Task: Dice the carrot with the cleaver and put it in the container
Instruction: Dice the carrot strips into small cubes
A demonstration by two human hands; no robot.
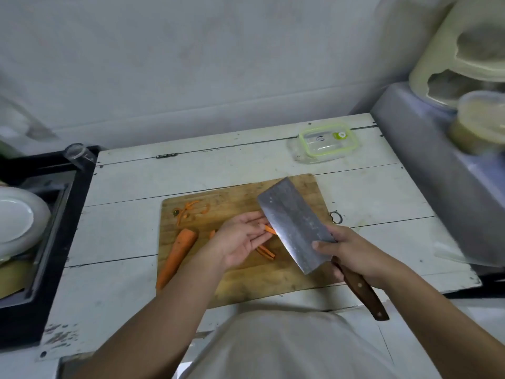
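On the white-painted plank desk (123, 187) lies a worn rectangular wooden cutting board (237, 277). At its left edge rests the large uncut piece of orange carrot (176, 255), its long axis running from about seven o'clock to one o'clock, blunt cut end pointing up-right. Thin curled orange peelings (188, 210) are scattered at the board's eleven o'clock corner.

Right of the carrot, the left hand (240, 239) hovers palm-up with its fingers straight and relaxed, grasping nothing; a slim orange carrot stick (270, 230) lies at the fingertips, against the blade. A few more cut orange sticks (265, 252) lie on the board just under the hand, at its five o'clock, their long axes slanting from ten to four o'clock.

Next comes the broad steel cleaver with a dark wooden handle (295, 228), blade raised off the board and tilted flat toward the camera. The right hand (352, 255) is clenched round the handle where it meets the blade, thumb pressed on the blade's face.

The clear rectangular plastic container with a green-rimmed lid (325, 143) sits well apart at one o'clock from the board, nearer the right hand.

The sticks lie between both hands; dicing them probably calls for turning them crosswise to the blade first.
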